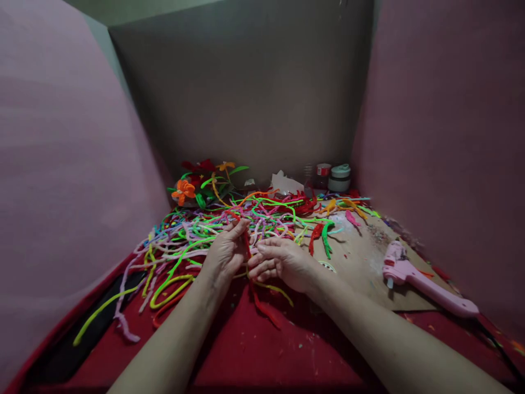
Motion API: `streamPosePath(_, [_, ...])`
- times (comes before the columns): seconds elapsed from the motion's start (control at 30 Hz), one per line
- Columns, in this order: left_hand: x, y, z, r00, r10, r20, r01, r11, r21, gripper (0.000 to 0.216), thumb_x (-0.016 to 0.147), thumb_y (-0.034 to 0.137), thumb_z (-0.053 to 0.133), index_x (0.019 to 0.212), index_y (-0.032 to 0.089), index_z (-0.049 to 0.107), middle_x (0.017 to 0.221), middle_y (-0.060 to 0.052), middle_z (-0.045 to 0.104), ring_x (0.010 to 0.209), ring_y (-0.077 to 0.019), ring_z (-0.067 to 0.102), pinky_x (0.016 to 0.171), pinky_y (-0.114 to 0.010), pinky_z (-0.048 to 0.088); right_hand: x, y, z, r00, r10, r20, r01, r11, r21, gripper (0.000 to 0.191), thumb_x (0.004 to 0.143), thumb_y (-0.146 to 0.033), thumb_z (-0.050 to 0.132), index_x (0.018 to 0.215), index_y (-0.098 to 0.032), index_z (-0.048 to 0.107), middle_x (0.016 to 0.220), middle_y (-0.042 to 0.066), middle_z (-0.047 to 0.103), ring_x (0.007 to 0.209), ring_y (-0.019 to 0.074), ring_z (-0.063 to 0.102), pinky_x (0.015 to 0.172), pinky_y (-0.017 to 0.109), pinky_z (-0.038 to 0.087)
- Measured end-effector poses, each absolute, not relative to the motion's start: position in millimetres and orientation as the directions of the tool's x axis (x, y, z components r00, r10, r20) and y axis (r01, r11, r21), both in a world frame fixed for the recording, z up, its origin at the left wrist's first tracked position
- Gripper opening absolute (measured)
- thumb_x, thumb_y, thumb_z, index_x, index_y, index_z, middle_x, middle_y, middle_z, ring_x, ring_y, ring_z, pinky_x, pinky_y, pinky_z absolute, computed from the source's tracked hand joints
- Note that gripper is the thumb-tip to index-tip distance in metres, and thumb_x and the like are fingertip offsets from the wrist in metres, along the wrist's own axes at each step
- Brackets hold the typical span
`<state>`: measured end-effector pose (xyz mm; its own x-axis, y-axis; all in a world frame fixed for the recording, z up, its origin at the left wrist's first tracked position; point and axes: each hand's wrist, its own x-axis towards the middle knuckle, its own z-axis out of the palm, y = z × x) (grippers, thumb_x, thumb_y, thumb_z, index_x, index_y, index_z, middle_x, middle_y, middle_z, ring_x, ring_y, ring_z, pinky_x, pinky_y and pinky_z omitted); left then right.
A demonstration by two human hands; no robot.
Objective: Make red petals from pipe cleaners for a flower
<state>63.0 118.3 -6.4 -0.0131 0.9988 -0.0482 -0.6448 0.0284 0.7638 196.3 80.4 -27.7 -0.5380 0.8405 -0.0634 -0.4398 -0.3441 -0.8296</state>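
Note:
A red pipe cleaner (262,306) runs between my two hands, its lower end hanging towards me over the red cloth. My left hand (225,251) pinches its upper part between thumb and fingers. Beside it, my right hand (283,262) has its fingers loosely bent and a little apart, the tips at the strand; whether they touch it is hard to tell. Behind and left of the hands spreads a tangled heap of pipe cleaners (186,241) in green, pink, purple, yellow and other colours. One yellow pipe cleaner (279,290) lies just below my right hand.
A pink glue gun (426,284) lies at the right, partly on a brown cardboard sheet (361,273). Short red and green twisted pieces (327,239) rest on the cardboard. Pipe-cleaner flowers (184,191) stand back left; jars (339,178) stand back right. Pink panels (443,137) flank both sides.

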Motion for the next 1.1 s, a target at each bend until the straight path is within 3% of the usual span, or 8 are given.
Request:
streamPosePath(0.13, [61.1,120.6,-8.8,-0.076,0.994,-0.074,-0.665,0.005,0.747,0.014,0.067,0.004,0.066,0.061,0.014,0.058,0.052,0.005,0.057,0.046,-0.0041,0.05,0.047,-0.015,0.04,191.8,76.6,-31.8,-0.611,0.788,-0.071,-0.355,-0.353,-0.866,0.021,0.07,-0.027,0.066,0.082,-0.014,0.055,0.059,0.0,0.061,0.04,0.0071,0.051,0.038,0.016,0.034])
streamPosePath(0.3, [58.1,121.5,-11.7,-0.065,0.997,-0.042,-0.623,-0.008,0.782,0.012,0.063,0.011,0.072,0.062,0.012,0.06,0.056,0.004,0.059,0.045,-0.0024,0.048,0.043,-0.013,0.037,189.1,73.7,-33.7,-0.625,0.777,-0.082,-0.308,-0.342,-0.888,0.016,0.07,-0.027,0.065,0.072,-0.012,0.06,0.043,-0.008,0.044,0.03,0.0018,0.027,0.03,0.016,0.016])
streamPosePath(0.53, [31.3,130.9,-1.9,-0.185,0.981,0.062,-0.548,-0.155,0.822,0.018,0.062,0.02,0.075,0.063,0.012,0.058,0.048,0.005,0.053,0.041,-0.0035,0.047,0.043,-0.015,0.035,195.1,74.5,-32.7,-0.634,0.772,-0.045,-0.378,-0.36,-0.853,0.012,0.07,-0.023,0.065,0.069,-0.013,0.059,0.054,-0.002,0.055,0.04,0.0055,0.043,0.038,0.017,0.032])
streamPosePath(0.7, [8.3,139.1,4.7,-0.332,0.941,0.069,-0.543,-0.25,0.802,0.024,0.062,0.024,0.075,0.061,0.012,0.055,0.045,0.006,0.05,0.04,-0.0032,0.045,0.04,-0.016,0.031,201.1,79.1,-31.4,-0.674,0.734,-0.079,-0.368,-0.427,-0.826,0.015,0.073,-0.026,0.062,0.076,-0.011,0.059,0.047,-0.006,0.047,0.035,0.003,0.033,0.033,0.015,0.022])
streamPosePath(0.87, [5.7,139.6,6.2,-0.355,0.93,0.094,-0.536,-0.285,0.795,0.025,0.063,0.028,0.075,0.063,0.012,0.055,0.045,0.006,0.05,0.04,-0.0039,0.045,0.039,-0.018,0.03,201.8,81.3,-30.9,-0.613,0.784,-0.095,-0.372,-0.394,-0.841,0.017,0.072,-0.024,0.06,0.08,-0.01,0.06,0.047,-0.005,0.048,0.035,0.0034,0.031,0.033,0.016,0.02])
streamPosePath(1.1, [7.8,142.1,0.9,-0.302,0.95,0.079,-0.524,-0.234,0.819,0.027,0.062,0.027,0.076,0.063,0.013,0.053,0.044,0.007,0.048,0.037,-0.0036,0.043,0.038,-0.017,0.031,200.5,81.4,-32.2,-0.609,0.788,-0.093,-0.37,-0.385,-0.845,0.014,0.073,-0.025,0.057,0.08,-0.013,0.059,0.042,-0.013,0.022,0.035,0.0028,0.008,0.032,0.016,0.007])
